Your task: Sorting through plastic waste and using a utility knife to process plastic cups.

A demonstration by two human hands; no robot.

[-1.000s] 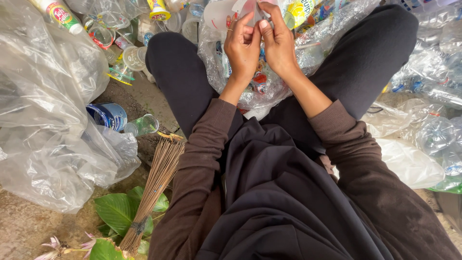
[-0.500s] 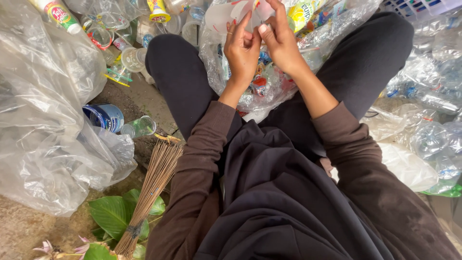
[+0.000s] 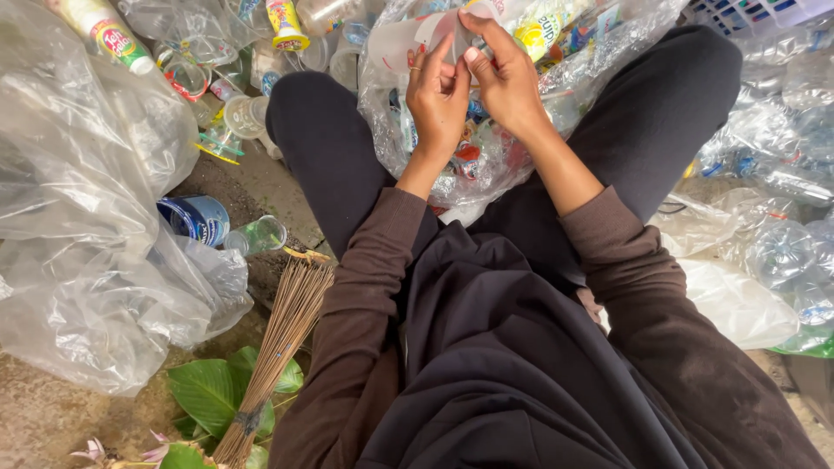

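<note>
**Both hands on a clear plastic cup above the lap**

The left hand and the right hand meet at the top of the view, fingers closed together on a clear plastic cup held between the knees. The cup is thin and see-through, with a pale rim and a trace of red print on its wall (most of it hidden behind the fingers). It sits just above a clear plastic bag stuffed with crushed, colourful bottles and cups, which rests between the person's dark-trousered legs. To the left lie a large crumpled clear sack, a blue can and a stick broom over green leaves.
</note>
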